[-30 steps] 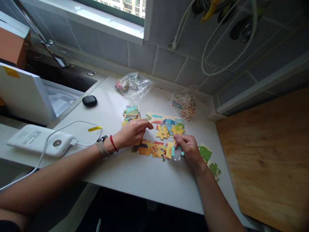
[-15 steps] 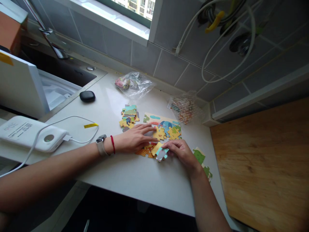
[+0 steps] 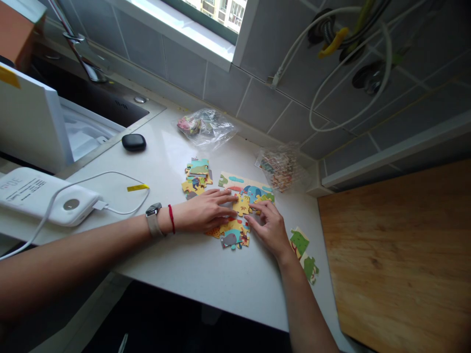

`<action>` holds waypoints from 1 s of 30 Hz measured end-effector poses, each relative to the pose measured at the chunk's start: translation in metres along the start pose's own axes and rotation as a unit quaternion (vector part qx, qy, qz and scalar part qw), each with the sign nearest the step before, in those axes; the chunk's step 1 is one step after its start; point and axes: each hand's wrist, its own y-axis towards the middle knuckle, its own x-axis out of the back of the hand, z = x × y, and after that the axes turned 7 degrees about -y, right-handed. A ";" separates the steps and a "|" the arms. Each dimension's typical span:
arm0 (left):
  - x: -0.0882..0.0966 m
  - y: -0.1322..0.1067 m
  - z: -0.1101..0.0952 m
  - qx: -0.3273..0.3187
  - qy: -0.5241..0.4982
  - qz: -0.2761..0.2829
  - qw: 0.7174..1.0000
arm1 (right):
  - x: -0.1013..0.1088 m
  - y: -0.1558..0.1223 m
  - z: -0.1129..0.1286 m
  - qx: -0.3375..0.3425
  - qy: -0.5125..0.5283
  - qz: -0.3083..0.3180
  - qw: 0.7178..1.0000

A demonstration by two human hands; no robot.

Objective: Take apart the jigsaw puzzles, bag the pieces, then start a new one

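My left hand [image 3: 206, 212] lies flat with fingers spread, its fingertips at the left edge of a yellow puzzle piece [image 3: 242, 204]. My right hand [image 3: 269, 229] is at that piece's right side, thumb and forefinger apart; whether they touch it is unclear. Behind lies a joined strip of puzzle with a blue elephant [image 3: 253, 190], other yellow pieces partly under my right fingers. In front, a piece with a grey shape [image 3: 230, 239] rests among overlapping pieces. A small pile of pieces [image 3: 197, 171] sits beyond my left hand, and green tree pieces [image 3: 300, 241] lie right of my right forearm.
Two clear plastic bags, one with colourful contents [image 3: 206, 126] and one with pieces [image 3: 281, 165], lie along the wall. A black case [image 3: 134, 142] and a white power bank [image 3: 47, 198] with a cable are at left. A wooden board [image 3: 397, 255] stands right.
My right hand has let go of the piece with the grey shape, which now lies in front. The hand has moved up to the yellow piece's side; my left hand stays nearly still.
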 end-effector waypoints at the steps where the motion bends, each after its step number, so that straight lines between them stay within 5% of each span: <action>1: 0.000 0.000 -0.001 0.001 0.004 0.001 1.000 | -0.001 0.000 -0.001 0.017 -0.022 0.001 1.000; 8: 0.002 0.002 -0.002 0.006 0.029 -0.003 1.000 | -0.001 0.002 -0.002 0.066 -0.084 0.015 0.994; 30: 0.005 0.001 0.004 0.035 0.045 -0.029 0.998 | -0.004 0.002 -0.001 0.073 -0.071 -0.026 0.994</action>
